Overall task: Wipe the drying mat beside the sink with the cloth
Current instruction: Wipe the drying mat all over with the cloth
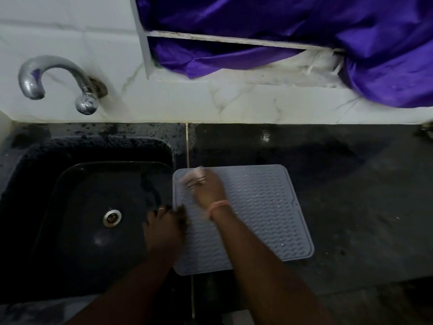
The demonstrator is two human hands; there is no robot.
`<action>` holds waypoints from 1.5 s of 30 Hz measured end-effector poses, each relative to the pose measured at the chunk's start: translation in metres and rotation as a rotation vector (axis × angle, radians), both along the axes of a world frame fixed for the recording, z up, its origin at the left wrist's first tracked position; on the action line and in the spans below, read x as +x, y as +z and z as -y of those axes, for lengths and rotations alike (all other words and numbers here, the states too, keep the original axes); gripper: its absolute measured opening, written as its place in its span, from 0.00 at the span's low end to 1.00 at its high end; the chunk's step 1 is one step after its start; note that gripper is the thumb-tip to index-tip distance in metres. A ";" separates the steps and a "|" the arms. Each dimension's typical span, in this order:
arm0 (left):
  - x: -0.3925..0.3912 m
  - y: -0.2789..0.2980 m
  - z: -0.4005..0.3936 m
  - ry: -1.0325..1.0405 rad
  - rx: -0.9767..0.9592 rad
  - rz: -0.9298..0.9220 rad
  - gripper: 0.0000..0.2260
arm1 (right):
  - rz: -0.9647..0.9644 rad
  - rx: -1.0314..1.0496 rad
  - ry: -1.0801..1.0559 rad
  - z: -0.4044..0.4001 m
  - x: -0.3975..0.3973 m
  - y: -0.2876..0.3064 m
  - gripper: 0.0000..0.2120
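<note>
Soft, bendy drying mat point(257, 214) lying flat on the tabletop point(351, 184) beside the sink point(70, 207). Left hand point(164, 228) pressing its near edge, fingers curled. Right hand point(207, 190) rubbing the far corner, blurry cloth point(194, 175) bunched inside.

We find the drying mat point(257, 214) on the counter point(351, 184), immediately right of the sink point(93, 219). Our left hand point(167, 227) rests at the mat's left edge, fingers point(181, 211) on the rim nearest the sink. Our right hand point(206, 187) lies on the mat's far-left corner; beyond its fingertips sits what appears to be the cloth point(193, 173), blurred. The tap point(58, 78) stands behind the sink, on the wall.
</note>
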State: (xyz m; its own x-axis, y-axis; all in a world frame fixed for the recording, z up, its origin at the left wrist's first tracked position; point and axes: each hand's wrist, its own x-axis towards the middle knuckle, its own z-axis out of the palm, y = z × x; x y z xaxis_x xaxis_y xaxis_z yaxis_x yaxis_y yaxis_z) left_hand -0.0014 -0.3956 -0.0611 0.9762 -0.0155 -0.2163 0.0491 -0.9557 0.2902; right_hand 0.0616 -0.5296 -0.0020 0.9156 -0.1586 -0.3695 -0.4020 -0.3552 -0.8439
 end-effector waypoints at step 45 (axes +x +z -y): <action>0.039 0.006 -0.019 -0.280 0.056 -0.099 0.38 | -0.040 -0.234 0.008 -0.009 -0.017 -0.005 0.10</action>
